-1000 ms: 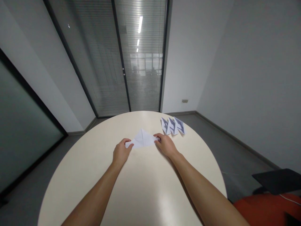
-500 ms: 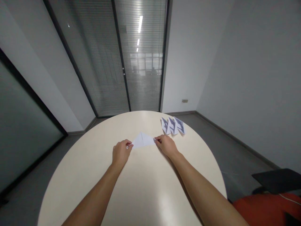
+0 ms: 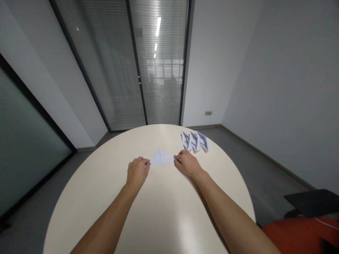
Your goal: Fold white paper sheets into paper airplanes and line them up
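Observation:
A folded sheet of white paper [image 3: 161, 158] with a pointed top and a crease down its middle lies at the far part of the round table. My left hand [image 3: 138, 170] pinches its left corner between thumb and fingers. On the opposite side, my right hand [image 3: 187, 163] is closed on the right corner. The fingers of both hands hide the paper's two ends. Just beyond my right hand stand several folded paper boats [image 3: 194, 141] in a row, close together.
The cream round table [image 3: 156, 211] fills the lower middle. Past its far edge are glass panels with blinds [image 3: 164, 98]. A red chair seat [image 3: 296, 236] and a dark flat panel [image 3: 312, 203] sit at the lower right, beside the table.
My left fingers have closed down flatter over the paper's left corner. My right fingers have shifted slightly on the right corner. The paper has stayed nearly in place.

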Available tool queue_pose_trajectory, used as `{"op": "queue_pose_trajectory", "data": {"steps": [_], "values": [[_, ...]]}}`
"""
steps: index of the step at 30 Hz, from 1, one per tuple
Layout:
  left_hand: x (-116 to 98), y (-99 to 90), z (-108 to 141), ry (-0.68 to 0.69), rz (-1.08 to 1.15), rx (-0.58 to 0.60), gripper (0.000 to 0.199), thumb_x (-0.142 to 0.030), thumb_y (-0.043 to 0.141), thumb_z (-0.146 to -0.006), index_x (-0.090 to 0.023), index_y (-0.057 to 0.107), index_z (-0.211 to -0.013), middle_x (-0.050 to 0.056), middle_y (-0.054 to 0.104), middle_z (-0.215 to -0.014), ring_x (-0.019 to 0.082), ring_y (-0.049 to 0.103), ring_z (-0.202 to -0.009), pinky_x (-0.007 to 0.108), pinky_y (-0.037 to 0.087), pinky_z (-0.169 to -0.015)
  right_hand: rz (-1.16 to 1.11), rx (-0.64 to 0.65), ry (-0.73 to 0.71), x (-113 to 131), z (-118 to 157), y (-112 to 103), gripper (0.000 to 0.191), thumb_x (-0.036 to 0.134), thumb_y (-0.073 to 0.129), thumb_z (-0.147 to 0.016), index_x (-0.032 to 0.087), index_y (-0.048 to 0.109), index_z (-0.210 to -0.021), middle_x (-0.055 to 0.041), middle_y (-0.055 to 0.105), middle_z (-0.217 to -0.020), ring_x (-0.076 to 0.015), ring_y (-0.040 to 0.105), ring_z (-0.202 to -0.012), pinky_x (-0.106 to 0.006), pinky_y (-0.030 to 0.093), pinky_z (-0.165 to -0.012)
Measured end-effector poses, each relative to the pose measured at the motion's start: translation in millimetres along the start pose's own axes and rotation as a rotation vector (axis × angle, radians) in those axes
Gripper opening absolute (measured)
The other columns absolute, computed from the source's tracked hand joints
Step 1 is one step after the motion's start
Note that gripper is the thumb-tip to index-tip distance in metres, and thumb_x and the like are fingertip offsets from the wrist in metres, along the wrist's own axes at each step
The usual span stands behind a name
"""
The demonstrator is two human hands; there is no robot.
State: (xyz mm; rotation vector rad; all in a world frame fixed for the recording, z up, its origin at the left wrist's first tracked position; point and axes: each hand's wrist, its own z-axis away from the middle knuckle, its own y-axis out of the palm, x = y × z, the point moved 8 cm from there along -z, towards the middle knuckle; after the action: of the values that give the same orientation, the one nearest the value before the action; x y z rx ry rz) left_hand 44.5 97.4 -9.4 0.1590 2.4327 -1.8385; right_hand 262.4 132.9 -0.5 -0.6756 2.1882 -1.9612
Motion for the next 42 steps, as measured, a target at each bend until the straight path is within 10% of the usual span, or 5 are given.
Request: {"op": "queue_pose_trajectory", "data": {"steps": [42], "values": [[-29,-10.8,12,0.036,-0.207,0.217,0.038,-0.025,0.037,-0.105,-0.014,0.073,-0.104,0.017,0.076,-0.099,0.029,0.074,-0.094,0.038,0.056,-0.079,0.003,-0.002,-0.043,6,-1,-1,0.030,0.042,0.054,-0.101,0.021,0.076,-0.101,-0.0089,0.069,-0.113,-0.0222,0.062,-0.102,-0.028,0.045,-0.083]]}}
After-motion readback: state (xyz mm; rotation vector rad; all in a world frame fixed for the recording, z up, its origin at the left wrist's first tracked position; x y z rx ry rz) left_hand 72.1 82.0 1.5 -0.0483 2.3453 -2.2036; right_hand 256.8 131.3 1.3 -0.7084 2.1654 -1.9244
